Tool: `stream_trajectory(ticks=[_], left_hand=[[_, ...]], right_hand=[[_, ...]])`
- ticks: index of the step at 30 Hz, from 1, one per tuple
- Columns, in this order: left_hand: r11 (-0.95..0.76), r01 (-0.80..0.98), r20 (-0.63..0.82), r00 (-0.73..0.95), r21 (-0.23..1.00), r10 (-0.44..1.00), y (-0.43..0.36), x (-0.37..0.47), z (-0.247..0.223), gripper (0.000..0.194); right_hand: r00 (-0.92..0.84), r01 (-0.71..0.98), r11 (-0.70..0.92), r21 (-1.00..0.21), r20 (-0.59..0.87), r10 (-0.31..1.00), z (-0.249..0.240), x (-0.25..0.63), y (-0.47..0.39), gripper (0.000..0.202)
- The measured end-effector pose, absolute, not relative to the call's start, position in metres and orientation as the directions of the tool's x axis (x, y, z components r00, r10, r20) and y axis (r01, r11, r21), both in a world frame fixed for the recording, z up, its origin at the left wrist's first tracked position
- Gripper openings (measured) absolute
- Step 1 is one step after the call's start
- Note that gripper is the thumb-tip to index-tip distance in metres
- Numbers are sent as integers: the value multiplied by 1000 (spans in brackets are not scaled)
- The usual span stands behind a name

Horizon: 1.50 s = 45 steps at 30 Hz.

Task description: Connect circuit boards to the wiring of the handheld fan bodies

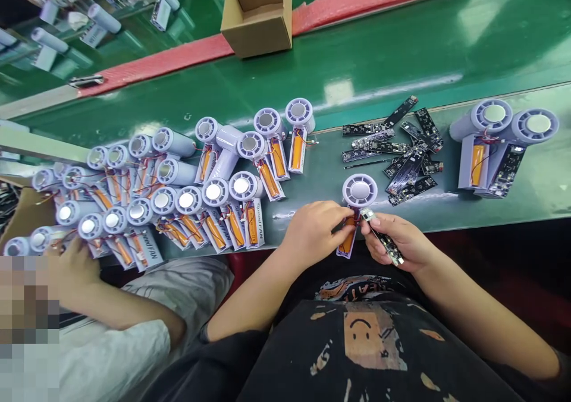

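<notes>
Lavender plastic forms the handheld fan [359, 191], which lies on the near side of the pile of circuit boards [408, 167] and a little to its left. Its round head faces up, and an orange battery [345, 245] shows in its open handle, which juts past the edge of the green worktop [285, 220] toward the person. The left hand [314, 229] closes on the side of that handle, thumb and forefinger brought together just below the head; exactly what the fingertips press is too small to tell. The right hand [401, 238], on the near side of the pile, pinches a single circuit board [386, 241] between thumb and fingers, its upper end just beside the fan's handle.

Left of the pile, rows of similar fans [243, 186] crowd the worktop, many with orange batteries showing. Two more fans [494, 115] stand to its right, the farther one with a board over its handle. Well to the left of the pile, a co-worker's hand [74, 265] is among the fans. Beyond the pile and to its left, an open cardboard box [259, 38] sits by a red strip [357, 8].
</notes>
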<state>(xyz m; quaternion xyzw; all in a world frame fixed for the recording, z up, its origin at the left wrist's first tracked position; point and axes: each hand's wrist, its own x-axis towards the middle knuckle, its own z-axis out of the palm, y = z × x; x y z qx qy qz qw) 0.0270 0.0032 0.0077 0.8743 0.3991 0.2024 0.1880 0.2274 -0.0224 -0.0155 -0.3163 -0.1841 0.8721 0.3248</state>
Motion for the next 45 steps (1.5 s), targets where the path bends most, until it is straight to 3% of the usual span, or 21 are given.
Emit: stream_trajectory(ticks=[4, 7, 9, 14, 16, 18, 21, 24, 32, 39, 42, 45], left_hand=[[-687, 678, 239, 644, 262, 726, 1, 37, 11, 20], [-691, 699, 283, 635, 184, 719, 0, 42, 9, 22], [-647, 728, 299, 580, 227, 758, 0, 43, 6, 22], [-350, 669, 164, 326, 656, 931, 1, 41, -4, 11], [-257, 640, 115, 256, 724, 960, 2, 41, -6, 9], [-293, 661, 160, 255, 691, 954, 1, 40, -5, 6], [-504, 664, 297, 408, 552, 863, -2, 35, 1, 10], [-623, 633, 336, 525, 460, 782, -8, 27, 5, 17], [-566, 675, 355, 442, 473, 824, -15, 22, -5, 15], [-678, 683, 350, 586, 273, 731, -18, 30, -1, 28], [-691, 650, 403, 567, 317, 718, -20, 27, 1, 27], [-594, 607, 355, 478, 528, 804, -18, 26, -3, 23]], right_hand=[[-668, -440, -756, -485, -386, 636, -17, 227, -22, 27], [-703, -434, -782, -447, -375, 605, -16, 228, -20, 28], [-690, -434, -782, -447, -393, 608, -15, 227, -19, 28], [-592, -411, -742, -529, -465, 659, -14, 223, -19, 29], [-556, -397, -728, -559, -484, 675, -15, 221, -19, 30], [-538, -397, -721, -569, -492, 685, -16, 220, -20, 31], [-529, -427, -710, -560, -482, 699, -15, 219, -20, 31], [-523, -449, -700, -556, -471, 710, -15, 218, -19, 31], [-523, -466, -693, -550, -460, 717, -15, 217, -19, 30], [-505, -466, -685, -560, -467, 726, -16, 218, -20, 31], [-503, -462, -688, -560, -473, 723, -17, 218, -20, 32], [-500, -461, -689, -560, -478, 722, -16, 218, -20, 33]])
